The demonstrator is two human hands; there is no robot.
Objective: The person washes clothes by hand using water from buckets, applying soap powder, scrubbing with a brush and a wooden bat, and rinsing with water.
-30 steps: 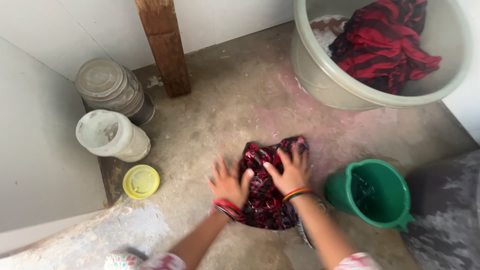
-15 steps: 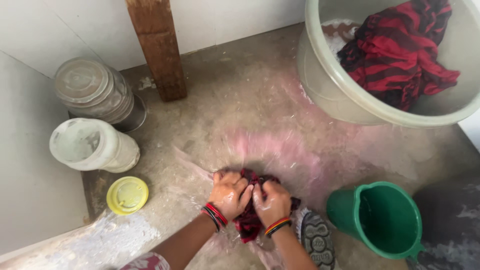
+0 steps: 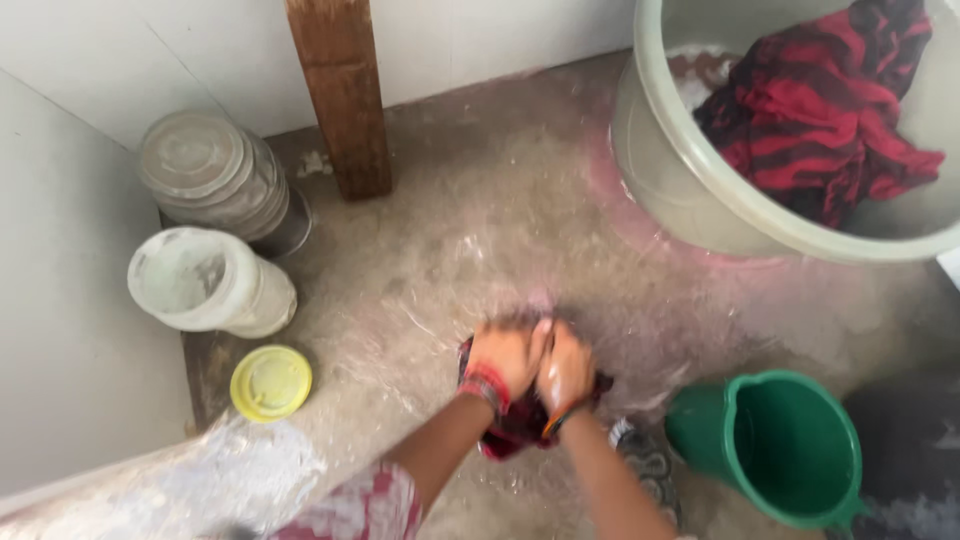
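Fisted left hand (image 3: 507, 358), right hand (image 3: 566, 368) — side-by-side, pressing red cloth (image 3: 515, 425).

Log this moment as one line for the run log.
left hand and right hand: pressing red cloth | on wet floor | green bucket beside

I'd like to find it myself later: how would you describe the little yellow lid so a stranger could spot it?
Start at the brown wooden post against the white wall. Left of it stand two pale plastic jars, one behind the other. On the wet floor just in front of the nearer jar lies the lid: flat, round and bright yellow, the only yellow thing there.
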